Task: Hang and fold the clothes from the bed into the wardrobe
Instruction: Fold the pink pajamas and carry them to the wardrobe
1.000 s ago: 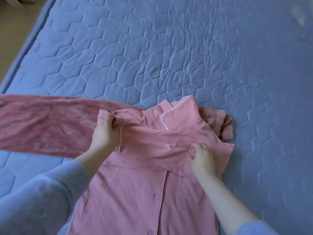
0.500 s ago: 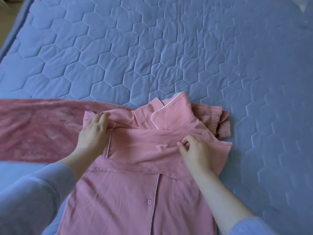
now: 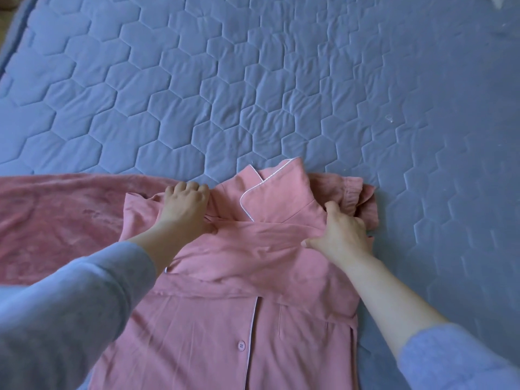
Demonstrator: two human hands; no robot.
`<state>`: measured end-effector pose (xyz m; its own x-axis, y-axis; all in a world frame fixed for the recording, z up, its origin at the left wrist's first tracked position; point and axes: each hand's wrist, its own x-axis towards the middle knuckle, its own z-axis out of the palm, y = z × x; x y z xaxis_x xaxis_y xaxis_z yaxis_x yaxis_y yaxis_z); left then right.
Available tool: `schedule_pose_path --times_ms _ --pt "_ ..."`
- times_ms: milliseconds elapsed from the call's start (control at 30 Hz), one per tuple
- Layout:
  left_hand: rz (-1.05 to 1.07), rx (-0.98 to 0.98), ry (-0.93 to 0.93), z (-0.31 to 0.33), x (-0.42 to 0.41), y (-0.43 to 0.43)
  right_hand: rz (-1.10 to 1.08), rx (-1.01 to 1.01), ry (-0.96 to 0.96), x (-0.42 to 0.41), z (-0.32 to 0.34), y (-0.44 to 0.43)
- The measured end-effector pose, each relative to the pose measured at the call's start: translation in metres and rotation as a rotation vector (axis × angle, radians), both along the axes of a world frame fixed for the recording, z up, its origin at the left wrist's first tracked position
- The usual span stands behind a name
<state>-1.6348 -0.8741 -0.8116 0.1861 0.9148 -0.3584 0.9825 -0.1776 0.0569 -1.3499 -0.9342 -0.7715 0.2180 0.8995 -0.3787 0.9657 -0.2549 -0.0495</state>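
Gripping 1 shirt (image 3: 213, 319) on 1 bed (image 3: 253, 80) beside 1 cloth (image 3: 56, 220) | left hand (image 3: 185, 205) curled on shoulder, right hand (image 3: 342, 235) curled round edge | both had moved up since before.

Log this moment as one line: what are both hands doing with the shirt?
step: folding pink shirt on bed | left hand: grips shoulder fold | right hand: grips opposite shoulder | sleeve: folded across chest

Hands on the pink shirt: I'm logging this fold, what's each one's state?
Left hand: closed, gripping the pink shirt at its shoulder.
Right hand: closed, pinching its other shoulder.
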Motion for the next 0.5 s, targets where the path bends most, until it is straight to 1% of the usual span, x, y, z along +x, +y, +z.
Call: schedule_pose_path --times_ms 100,233,367,500 --pt "0.014 0.004 -0.045 0.003 -0.005 -0.003 0.042 0.024 0.014 0.001 0.003 -0.007" --pt "0.015 -0.042 -0.097 0.018 -0.014 -0.009 0.036 0.072 0.079 -0.001 0.01 -0.02" --pt "0.025 0.027 -0.185 0.036 -0.022 -0.027 0.056 0.128 0.136 -0.002 0.024 -0.039" --pt "0.028 0.12 -0.154 0.06 -0.028 -0.054 0.078 0.235 0.127 -0.006 0.038 -0.061"
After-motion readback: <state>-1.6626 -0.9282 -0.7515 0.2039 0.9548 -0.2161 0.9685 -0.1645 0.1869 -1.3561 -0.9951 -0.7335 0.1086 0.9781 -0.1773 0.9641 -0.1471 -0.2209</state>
